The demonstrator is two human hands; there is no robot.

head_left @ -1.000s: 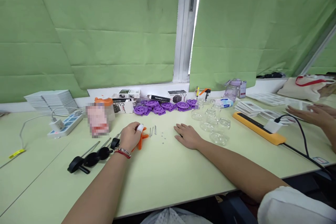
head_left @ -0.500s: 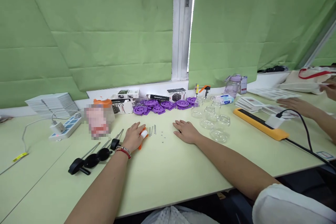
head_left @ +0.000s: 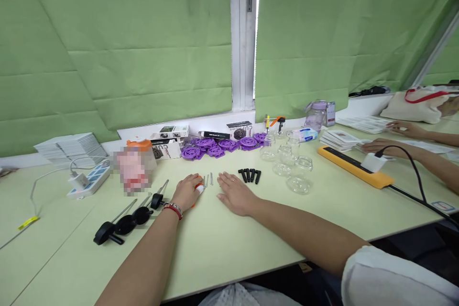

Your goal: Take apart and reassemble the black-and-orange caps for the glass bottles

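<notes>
My left hand lies palm down with its fingers stretched out, over orange and white parts that it mostly covers. Just beyond its fingertips, slim metal screws lie on the table. My right hand rests flat and open on the tabletop, to the right of the screws. Past that hand sit several black L-shaped handles in a row. Left of my left wrist are black round parts with metal shafts. Whatever is under my right palm is hidden.
Clear bottles stand at right, near a yellow power strip. Purple wheel-like parts and boxes line the wall. At left is a white power strip. Another person's hands are over papers at far right.
My right hand has slid left, uncovering the black handles; the small metal pieces seen earlier are now out of sight. My left hand stays over the orange parts. Another person's second arm has come lower.
</notes>
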